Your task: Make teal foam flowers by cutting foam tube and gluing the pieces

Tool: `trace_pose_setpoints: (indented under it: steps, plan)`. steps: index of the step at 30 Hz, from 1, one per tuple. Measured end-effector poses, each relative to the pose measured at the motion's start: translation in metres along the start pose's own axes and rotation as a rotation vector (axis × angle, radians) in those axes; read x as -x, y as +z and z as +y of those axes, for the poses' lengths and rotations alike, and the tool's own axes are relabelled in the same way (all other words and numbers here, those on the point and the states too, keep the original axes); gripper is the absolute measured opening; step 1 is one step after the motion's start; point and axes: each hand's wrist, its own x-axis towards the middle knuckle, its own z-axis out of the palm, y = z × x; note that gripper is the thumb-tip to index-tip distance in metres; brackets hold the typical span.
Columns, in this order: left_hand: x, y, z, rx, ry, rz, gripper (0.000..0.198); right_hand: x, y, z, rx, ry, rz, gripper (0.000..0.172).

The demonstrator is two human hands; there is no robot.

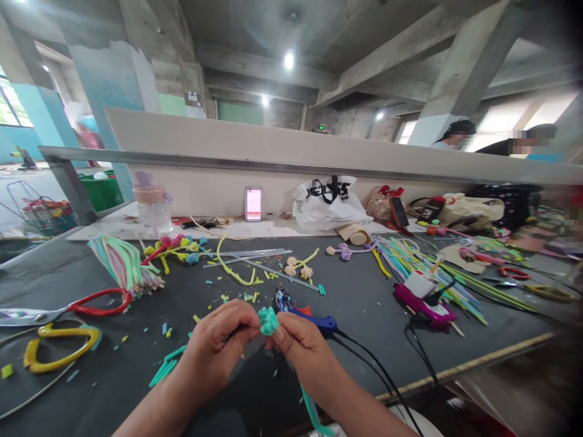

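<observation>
At the frame's lower centre, a turquoise cluster is pinched by the fingertips of the left hand and right hand, apparently to be steadied from both sides; a glue gun is laid just beyond, probably for easy reach.

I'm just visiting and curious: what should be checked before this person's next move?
1. Teal cluster supported: ok, left hand and right hand have fingertips on it.
2. Blue glue gun seemingly within reach: ok, lying just beyond the right hand.
3. Glue gun hot: cannot tell.
4. Work surface free of scraps: not ok, cut bits are scattered about.
5. Red-handled scissors away from the fingers: ok, far left.
</observation>
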Motion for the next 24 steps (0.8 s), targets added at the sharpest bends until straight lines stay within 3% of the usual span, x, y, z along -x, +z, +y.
trace_pose_setpoints:
  steps: [11,18,24]
  plan:
    - [0.0,-0.01,-0.005,0.036,0.097,-0.112,0.019,0.003,0.005,0.003,-0.047,0.017,0.001,0.043]
    - [0.001,-0.011,-0.003,0.029,0.073,0.097,0.016,0.003,0.002,0.005,-0.088,0.054,0.046,0.041]
    - [-0.001,-0.005,0.0,0.059,0.045,0.041,0.01,0.002,0.0,0.004,0.069,-0.057,0.043,0.043]
